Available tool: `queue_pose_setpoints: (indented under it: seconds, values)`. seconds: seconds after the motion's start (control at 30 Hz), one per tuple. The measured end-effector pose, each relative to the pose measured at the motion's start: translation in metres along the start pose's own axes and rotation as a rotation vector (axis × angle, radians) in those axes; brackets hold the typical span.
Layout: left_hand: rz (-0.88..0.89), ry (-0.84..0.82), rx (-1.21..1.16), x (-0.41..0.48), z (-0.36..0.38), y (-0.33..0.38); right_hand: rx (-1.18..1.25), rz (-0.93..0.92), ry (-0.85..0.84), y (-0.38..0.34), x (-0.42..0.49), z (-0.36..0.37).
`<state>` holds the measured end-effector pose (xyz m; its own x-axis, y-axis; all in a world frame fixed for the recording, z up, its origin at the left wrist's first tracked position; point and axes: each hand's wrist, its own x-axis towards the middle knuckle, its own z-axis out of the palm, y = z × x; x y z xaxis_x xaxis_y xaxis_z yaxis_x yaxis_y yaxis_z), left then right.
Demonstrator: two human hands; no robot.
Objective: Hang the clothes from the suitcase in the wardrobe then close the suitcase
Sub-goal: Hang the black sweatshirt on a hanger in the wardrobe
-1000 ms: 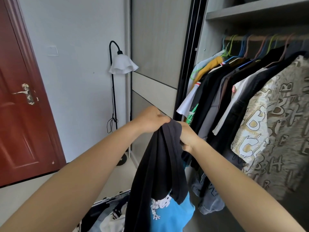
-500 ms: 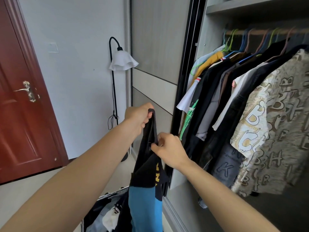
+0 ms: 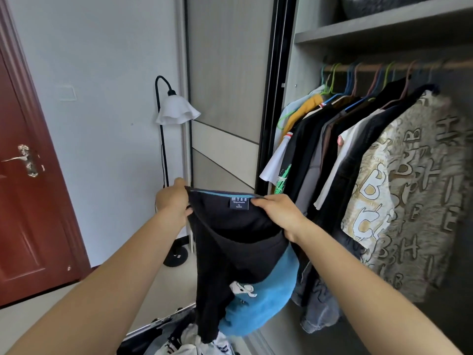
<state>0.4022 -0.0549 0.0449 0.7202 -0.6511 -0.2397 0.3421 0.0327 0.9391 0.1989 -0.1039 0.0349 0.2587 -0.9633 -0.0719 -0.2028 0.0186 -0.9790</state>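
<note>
Wardrobe (image 3: 307,26) behind; black-and-blue shirt (image 3: 230,242), collar label showing.

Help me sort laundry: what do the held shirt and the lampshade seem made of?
Shirt: soft knit, probably cotton jersey, matte black and blue; it drapes in limp folds. Lampshade: smooth white frosted glass or plastic, rigid ruffled rim; the look leaves that open.

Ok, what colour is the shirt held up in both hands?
The shirt is black with a bright blue part and white print; head view.
</note>
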Motion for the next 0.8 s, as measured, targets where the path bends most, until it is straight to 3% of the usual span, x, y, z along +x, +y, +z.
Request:
queue_pose_setpoints:
  seconds: [0.17,0.23,0.37,0.43,0.47,0.53,0.63,0.7,0.8]
  values:
    - [-0.024,-0.155,0.101,-0.011,0.014,-0.005,-0.170,-0.126,0.051,-0.043,0.011,-0.025]
    - [0.019,-0.373,0.225,-0.023,0.020,-0.003,-0.213,-0.143,0.072,-0.054,0.013,-0.041]
    - [0.106,-0.925,0.788,-0.043,0.025,0.006,-0.304,-0.181,0.134,-0.067,0.006,-0.081]
    - [0.246,-0.845,0.983,-0.045,0.041,0.003,-0.394,-0.205,0.155,-0.068,0.000,-0.105]
    - [0.290,-0.719,0.904,-0.045,0.050,0.001,-0.522,-0.220,0.155,-0.067,-0.003,-0.117]
    - [0.211,-0.529,0.504,-0.049,0.073,-0.002,-0.926,-0.148,0.146,-0.059,-0.007,-0.143]
    - [0.132,-0.473,0.215,-0.068,0.108,-0.008,-1.363,0.088,0.180,-0.038,-0.024,-0.186]
    - [0.124,-0.520,0.184,-0.086,0.127,-0.014,-1.353,0.243,0.161,-0.028,-0.036,-0.214]
    - [0.074,-0.618,0.121,-0.112,0.159,-0.022,-1.190,0.305,0.190,-0.024,-0.050,-0.255]
